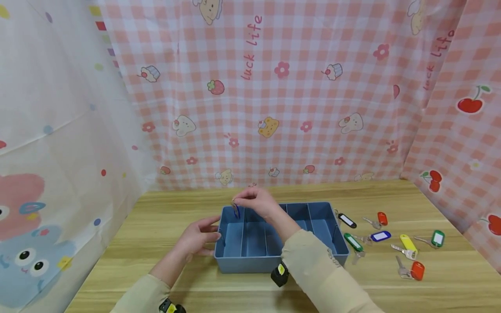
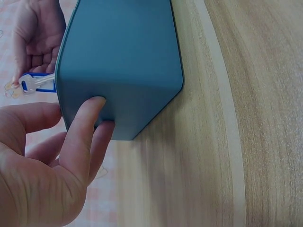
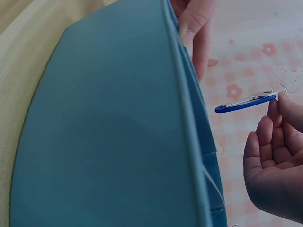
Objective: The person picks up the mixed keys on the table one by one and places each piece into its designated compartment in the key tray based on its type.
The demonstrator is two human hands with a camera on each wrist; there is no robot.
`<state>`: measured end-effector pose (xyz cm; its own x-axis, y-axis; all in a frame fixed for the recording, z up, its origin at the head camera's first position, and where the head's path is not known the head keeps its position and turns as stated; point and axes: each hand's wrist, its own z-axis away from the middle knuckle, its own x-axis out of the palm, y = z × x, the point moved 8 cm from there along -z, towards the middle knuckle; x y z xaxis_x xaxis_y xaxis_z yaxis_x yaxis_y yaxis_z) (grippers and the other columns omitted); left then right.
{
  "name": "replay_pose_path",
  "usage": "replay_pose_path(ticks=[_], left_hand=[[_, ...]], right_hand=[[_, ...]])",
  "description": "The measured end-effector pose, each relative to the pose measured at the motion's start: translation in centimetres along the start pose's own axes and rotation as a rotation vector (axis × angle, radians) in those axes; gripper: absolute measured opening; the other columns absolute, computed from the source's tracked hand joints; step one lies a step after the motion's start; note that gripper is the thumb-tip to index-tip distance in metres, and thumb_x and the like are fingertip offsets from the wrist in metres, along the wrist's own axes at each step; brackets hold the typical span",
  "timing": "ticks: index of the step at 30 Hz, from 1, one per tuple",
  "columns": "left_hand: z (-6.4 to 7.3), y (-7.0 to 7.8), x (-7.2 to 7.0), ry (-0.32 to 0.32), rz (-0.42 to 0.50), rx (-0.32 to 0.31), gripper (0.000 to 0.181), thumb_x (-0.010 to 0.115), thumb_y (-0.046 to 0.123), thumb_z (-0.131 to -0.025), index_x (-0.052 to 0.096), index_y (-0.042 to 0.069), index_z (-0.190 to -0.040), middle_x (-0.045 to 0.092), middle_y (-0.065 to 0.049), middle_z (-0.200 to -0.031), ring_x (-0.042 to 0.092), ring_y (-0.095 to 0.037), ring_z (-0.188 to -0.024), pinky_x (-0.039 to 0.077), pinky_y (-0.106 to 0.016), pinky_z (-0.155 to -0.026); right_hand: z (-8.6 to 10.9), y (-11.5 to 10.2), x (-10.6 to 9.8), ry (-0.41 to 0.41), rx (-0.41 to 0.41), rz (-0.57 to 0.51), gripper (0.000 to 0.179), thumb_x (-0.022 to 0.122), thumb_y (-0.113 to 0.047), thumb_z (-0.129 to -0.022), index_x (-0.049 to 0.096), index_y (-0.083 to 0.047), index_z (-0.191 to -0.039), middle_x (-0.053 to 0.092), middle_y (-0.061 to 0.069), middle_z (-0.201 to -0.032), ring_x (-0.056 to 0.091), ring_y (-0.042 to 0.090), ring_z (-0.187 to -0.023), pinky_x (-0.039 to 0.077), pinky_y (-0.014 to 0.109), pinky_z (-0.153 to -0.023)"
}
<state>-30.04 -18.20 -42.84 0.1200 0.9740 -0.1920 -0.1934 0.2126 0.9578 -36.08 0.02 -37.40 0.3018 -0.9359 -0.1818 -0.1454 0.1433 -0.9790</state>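
Note:
A blue-grey divided box (image 1: 250,264) stands on the table, its compartments facing up. Above its far left compartment, my right hand (image 1: 260,202) pinches the ring of a key with a blue tag (image 3: 244,103). Tag and key hang down from thumb and forefinger, in line with the rim. My left hand (image 1: 195,238) is at the box's left end, with fingertips (image 2: 98,101) touching the outer wall. In the left wrist view, the silver key (image 2: 32,83) shows against its blue tag beyond the rim.
Right of the box lie several keys with coloured tags: a black tag (image 1: 347,220), a green tag (image 1: 353,241), a blue tag (image 1: 381,236), a yellow tag (image 1: 409,243) and a red tag (image 1: 417,271) among them. A checked cloth (image 1: 250,104) hangs behind the table.

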Motion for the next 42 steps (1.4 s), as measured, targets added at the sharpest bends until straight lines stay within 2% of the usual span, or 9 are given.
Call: replay_pose_path(ticks=[8, 13, 20, 24, 31, 42], left_hand=[[0.2, 0.2, 0.1, -0.018, 0.005, 0.009, 0.058, 0.064, -0.006, -0.089, 0.048, 0.001, -0.145, 0.054, -0.032, -0.133, 0.065, -0.032, -0.097, 0.06, -0.051, -0.065], [0.2, 0.1, 0.1, -0.008, 0.006, -0.001, 0.058, 0.064, -0.006, -0.088, 0.05, 0.002, -0.144, 0.055, -0.031, -0.132, 0.065, -0.032, -0.098, 0.06, -0.051, -0.065], [0.1, 0.0, 0.1, 0.005, -0.005, -0.004, 0.057, 0.065, -0.006, -0.089, 0.052, 0.004, -0.143, 0.057, -0.029, -0.131, 0.065, -0.032, -0.098, 0.06, -0.05, -0.065], [0.1, 0.0, 0.1, 0.006, -0.003, 0.001, 0.057, 0.065, -0.006, -0.088, 0.052, 0.003, -0.143, 0.057, -0.029, -0.13, 0.065, -0.032, -0.097, 0.06, -0.049, -0.064], [0.2, 0.2, 0.3, -0.016, 0.009, 0.019, 0.059, 0.064, -0.006, -0.088, 0.048, 0.0, -0.144, 0.054, -0.033, -0.132, 0.065, -0.033, -0.099, 0.06, -0.051, -0.066], [0.2, 0.2, 0.1, 0.003, 0.008, 0.006, 0.057, 0.064, -0.006, -0.089, 0.05, 0.001, -0.144, 0.055, -0.032, -0.132, 0.065, -0.035, -0.099, 0.06, -0.05, -0.065]], right_hand=[[-0.1, 0.8, 0.4, 0.009, 0.047, 0.03, 0.014, 0.072, -0.013, -0.092, 0.076, -0.002, -0.099, 0.071, 0.001, -0.096, 0.061, 0.016, -0.091, 0.051, 0.037, -0.092], [-0.2, 1.0, 0.7, 0.017, 0.067, 0.039, 0.013, 0.072, -0.013, -0.092, 0.076, -0.002, -0.099, 0.072, 0.002, -0.096, 0.062, 0.016, -0.091, 0.051, 0.037, -0.091], [-0.1, 1.1, 0.9, 0.018, 0.062, 0.074, 0.014, 0.071, -0.014, -0.093, 0.076, -0.003, -0.099, 0.071, 0.002, -0.096, 0.062, 0.016, -0.09, 0.052, 0.037, -0.09], [0.1, 0.9, 0.9, 0.018, 0.065, 0.081, 0.017, 0.071, -0.015, -0.092, 0.075, -0.004, -0.104, 0.07, 0.002, -0.097, 0.06, 0.017, -0.09, 0.052, 0.036, -0.09], [0.3, 0.5, 0.9, 0.011, 0.044, 0.043, 0.025, 0.072, -0.014, -0.092, 0.071, -0.002, -0.114, 0.069, 0.004, -0.098, 0.059, 0.016, -0.09, 0.053, 0.033, -0.086], [1.4, -0.5, 0.9, -0.036, -0.003, -0.011, 0.031, 0.071, -0.018, -0.094, 0.067, -0.005, -0.122, 0.067, 0.005, -0.105, 0.058, 0.018, -0.097, 0.051, 0.034, -0.089]])
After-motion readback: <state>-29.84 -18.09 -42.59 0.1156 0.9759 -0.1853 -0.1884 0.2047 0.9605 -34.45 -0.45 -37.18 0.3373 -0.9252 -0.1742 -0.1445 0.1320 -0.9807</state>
